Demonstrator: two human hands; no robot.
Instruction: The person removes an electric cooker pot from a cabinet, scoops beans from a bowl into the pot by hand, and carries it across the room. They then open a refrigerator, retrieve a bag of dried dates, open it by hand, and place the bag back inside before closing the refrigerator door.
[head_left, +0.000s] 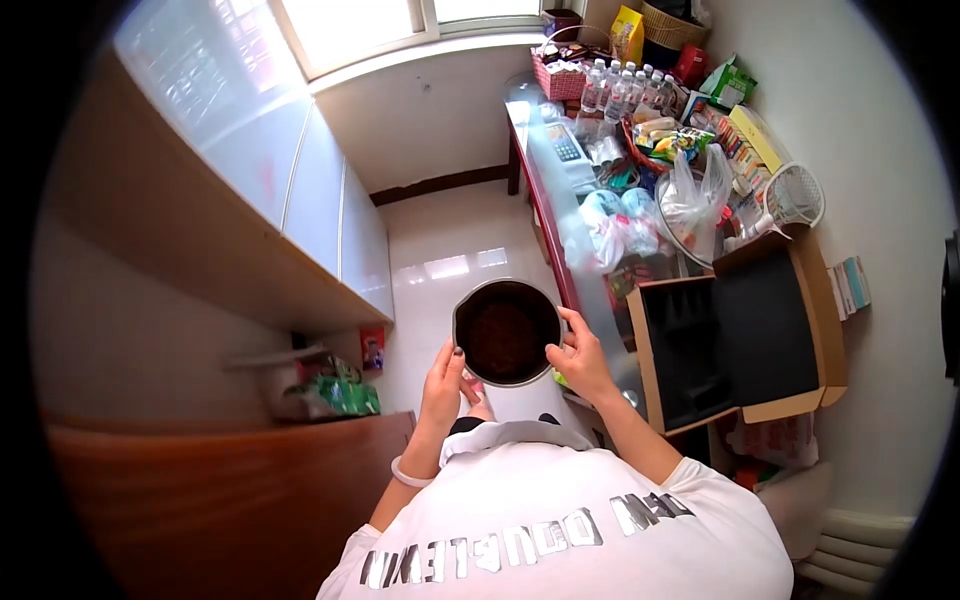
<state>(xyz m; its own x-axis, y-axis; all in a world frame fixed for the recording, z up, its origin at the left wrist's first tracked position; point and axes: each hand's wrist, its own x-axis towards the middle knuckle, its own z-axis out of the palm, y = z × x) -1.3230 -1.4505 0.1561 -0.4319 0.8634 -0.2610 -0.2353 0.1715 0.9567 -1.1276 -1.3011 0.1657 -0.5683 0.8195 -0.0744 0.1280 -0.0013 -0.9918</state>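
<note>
A round metal pot with a dark inside is held up in front of my body, above the tiled floor. Something brownish covers its bottom, too dark to make out. My left hand grips the pot's lower left side, the thumb against the wall near the rim. On the right side, my right hand is closed on the pot, with the thumb at the rim and fingers around the outside. Parts of the fingers under the pot are hidden.
To the right runs a long glass-topped table crowded with water bottles, plastic bags and an open cardboard box. White cabinets stand left. A brown wooden panel and green packets are at lower left.
</note>
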